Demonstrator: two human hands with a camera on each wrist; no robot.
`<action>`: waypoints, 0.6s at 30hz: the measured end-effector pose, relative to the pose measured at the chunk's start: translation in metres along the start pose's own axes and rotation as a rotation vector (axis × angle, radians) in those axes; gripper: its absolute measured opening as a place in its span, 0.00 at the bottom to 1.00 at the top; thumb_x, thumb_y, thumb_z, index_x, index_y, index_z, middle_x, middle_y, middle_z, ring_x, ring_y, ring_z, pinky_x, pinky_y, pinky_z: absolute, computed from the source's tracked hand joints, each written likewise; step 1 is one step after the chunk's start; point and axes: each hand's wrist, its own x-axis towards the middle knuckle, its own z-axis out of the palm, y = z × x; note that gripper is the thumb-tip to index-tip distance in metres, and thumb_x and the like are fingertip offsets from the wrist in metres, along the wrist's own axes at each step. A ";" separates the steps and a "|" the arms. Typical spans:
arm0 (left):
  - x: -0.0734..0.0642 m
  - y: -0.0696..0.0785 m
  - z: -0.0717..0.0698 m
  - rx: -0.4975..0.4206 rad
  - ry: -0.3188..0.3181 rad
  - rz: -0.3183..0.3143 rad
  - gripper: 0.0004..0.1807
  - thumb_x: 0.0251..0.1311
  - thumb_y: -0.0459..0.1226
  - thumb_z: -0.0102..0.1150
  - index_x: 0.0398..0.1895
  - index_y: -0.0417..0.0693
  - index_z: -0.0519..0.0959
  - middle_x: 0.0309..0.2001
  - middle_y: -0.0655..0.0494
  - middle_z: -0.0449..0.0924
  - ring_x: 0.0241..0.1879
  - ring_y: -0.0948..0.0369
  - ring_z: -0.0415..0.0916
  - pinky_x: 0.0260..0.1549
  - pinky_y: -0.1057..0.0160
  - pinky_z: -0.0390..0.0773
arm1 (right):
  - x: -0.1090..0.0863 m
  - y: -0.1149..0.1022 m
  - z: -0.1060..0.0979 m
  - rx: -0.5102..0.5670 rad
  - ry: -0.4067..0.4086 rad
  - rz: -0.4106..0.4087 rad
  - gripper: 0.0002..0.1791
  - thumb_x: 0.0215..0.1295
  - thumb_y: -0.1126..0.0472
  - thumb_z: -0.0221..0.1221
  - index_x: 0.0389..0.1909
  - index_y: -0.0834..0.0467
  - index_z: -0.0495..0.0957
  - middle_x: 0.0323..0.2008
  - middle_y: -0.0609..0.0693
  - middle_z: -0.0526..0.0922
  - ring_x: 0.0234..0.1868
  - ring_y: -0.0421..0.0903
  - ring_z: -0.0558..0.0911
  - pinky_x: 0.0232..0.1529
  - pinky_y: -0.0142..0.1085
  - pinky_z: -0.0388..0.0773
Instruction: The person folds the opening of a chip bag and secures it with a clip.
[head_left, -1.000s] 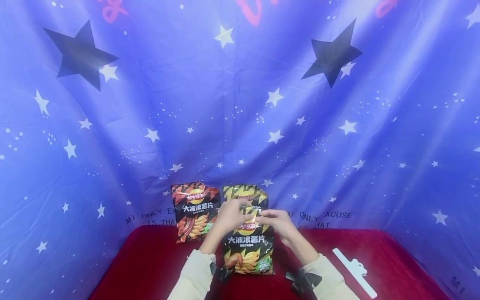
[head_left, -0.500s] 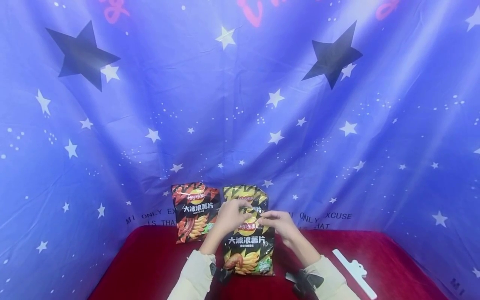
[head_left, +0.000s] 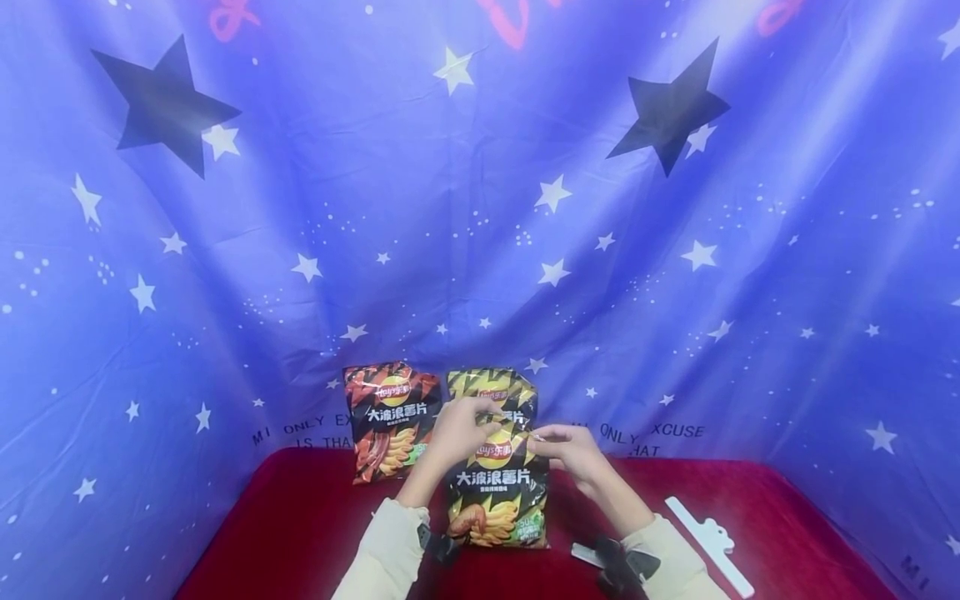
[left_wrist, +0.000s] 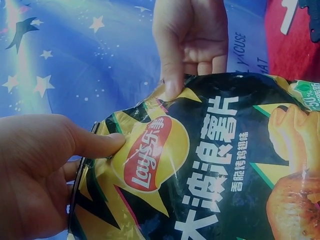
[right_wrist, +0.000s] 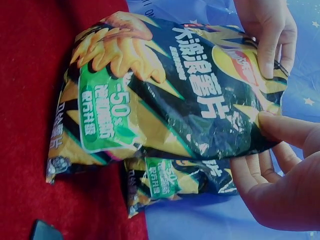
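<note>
A black and yellow Lay's potato chip bag (head_left: 491,504) is held upright at the front of the group, its front facing me. My left hand (head_left: 461,432) pinches its top edge, thumb on the front by the round logo and fingers behind, as the left wrist view shows. At the upper right side, my right hand (head_left: 576,457) pinches the bag between thumb (right_wrist: 272,120) and fingers. Behind it stands a second yellow and black chip bag (head_left: 468,382), partly covered by the front bag and my left hand. To the left leans a red and black chip bag (head_left: 390,412).
A white sealing clip (head_left: 708,546) lies on the red tablecloth (head_left: 277,533) to the right of my right arm. A blue starry curtain (head_left: 450,208) hangs right behind the bags. Black camera mounts (head_left: 618,567) sit on both wrists.
My right hand has shifted slightly to the right and down along the front bag's upper right side. My left hand and the bags are nearly where they were.
</note>
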 end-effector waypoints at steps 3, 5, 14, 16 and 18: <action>0.000 0.000 0.000 -0.008 0.000 0.001 0.10 0.60 0.35 0.70 0.45 0.52 0.88 0.49 0.54 0.89 0.26 0.63 0.75 0.38 0.59 0.76 | -0.001 0.003 -0.004 0.020 -0.017 -0.008 0.16 0.60 0.70 0.67 0.48 0.73 0.81 0.36 0.48 0.88 0.37 0.42 0.87 0.47 0.42 0.87; -0.001 -0.001 -0.001 -0.019 -0.006 0.004 0.10 0.60 0.35 0.69 0.44 0.52 0.88 0.49 0.54 0.89 0.22 0.65 0.71 0.34 0.62 0.75 | -0.002 0.005 -0.007 0.032 -0.024 -0.008 0.16 0.59 0.71 0.67 0.48 0.72 0.81 0.36 0.48 0.88 0.37 0.42 0.87 0.47 0.42 0.87; 0.000 -0.005 -0.002 -0.093 -0.036 0.045 0.09 0.62 0.31 0.66 0.45 0.47 0.88 0.49 0.51 0.89 0.21 0.67 0.68 0.37 0.62 0.74 | -0.004 0.011 -0.016 0.044 -0.067 -0.023 0.15 0.59 0.72 0.66 0.48 0.71 0.81 0.38 0.50 0.89 0.39 0.43 0.88 0.47 0.40 0.86; 0.000 -0.006 -0.002 -0.110 -0.042 0.054 0.09 0.62 0.30 0.66 0.44 0.47 0.88 0.50 0.52 0.89 0.26 0.65 0.73 0.39 0.60 0.76 | -0.003 0.012 -0.018 0.055 -0.076 -0.027 0.14 0.59 0.73 0.65 0.47 0.70 0.82 0.38 0.49 0.89 0.38 0.43 0.88 0.47 0.39 0.86; 0.001 -0.007 -0.002 -0.121 -0.047 0.067 0.10 0.62 0.30 0.65 0.44 0.48 0.88 0.49 0.52 0.89 0.33 0.64 0.77 0.40 0.60 0.77 | -0.003 0.012 -0.020 0.066 -0.091 -0.033 0.13 0.59 0.74 0.65 0.46 0.67 0.83 0.38 0.48 0.89 0.39 0.43 0.88 0.47 0.39 0.86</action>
